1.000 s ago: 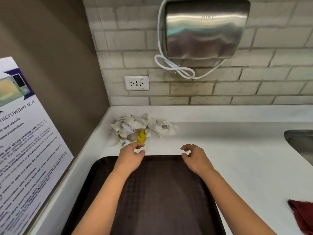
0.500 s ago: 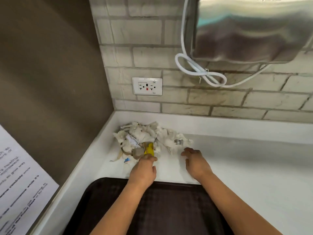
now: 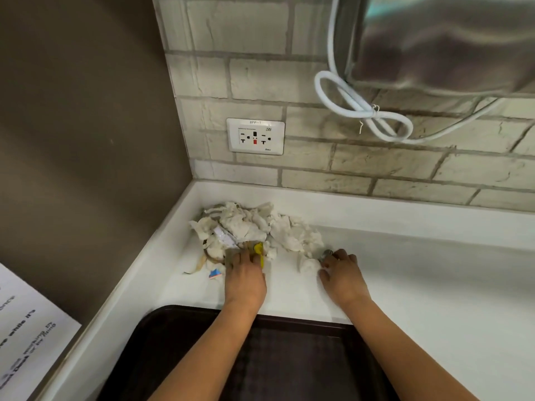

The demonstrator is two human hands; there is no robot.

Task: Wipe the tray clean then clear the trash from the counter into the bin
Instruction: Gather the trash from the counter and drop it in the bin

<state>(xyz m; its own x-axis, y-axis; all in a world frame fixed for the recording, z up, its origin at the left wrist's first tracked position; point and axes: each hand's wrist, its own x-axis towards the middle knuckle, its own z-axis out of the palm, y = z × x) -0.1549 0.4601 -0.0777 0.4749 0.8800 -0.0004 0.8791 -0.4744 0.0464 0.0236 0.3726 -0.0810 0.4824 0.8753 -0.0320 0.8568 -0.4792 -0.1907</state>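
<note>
- Left hand [image 3: 245, 280] stretched forward across the white counter [image 3: 419, 285], palm down, fingers lying on the near edge of a trash pile [image 3: 252, 233], touching a yellow scrap [image 3: 258, 249] and a brown scrap [image 3: 235, 253]; whether the fingertips pinch anything cannot be told, since the back of the hand hides them.
- Right hand [image 3: 343, 277] just beside the left, palm down, fingers loosely curled at the right end of the pile, fingertips against a small grey metallic piece [image 3: 326, 253] and a loose wad of white tissue [image 3: 308, 264] (grip unclear).
- Trash pile directly ahead of both hands, pushed into the counter's back left corner: crumpled white tissue, a white wrapper, and a small blue and red scrap [image 3: 215, 274] lying apart, left of the left hand.
- Dark brown tray [image 3: 289, 357] behind the hands, under both forearms, flat on the counter at its near edge, its surface bare.
- Above the left hand, on a pale brick wall, a white power socket [image 3: 255, 136].
- Above the right hand, a steel hand dryer [image 3: 445, 41] with a looped white cable [image 3: 364, 110] hanging under it.
- Far left of the left hand, a brown side panel with a printed notice [image 3: 26, 337], text too blurred to read.
</note>
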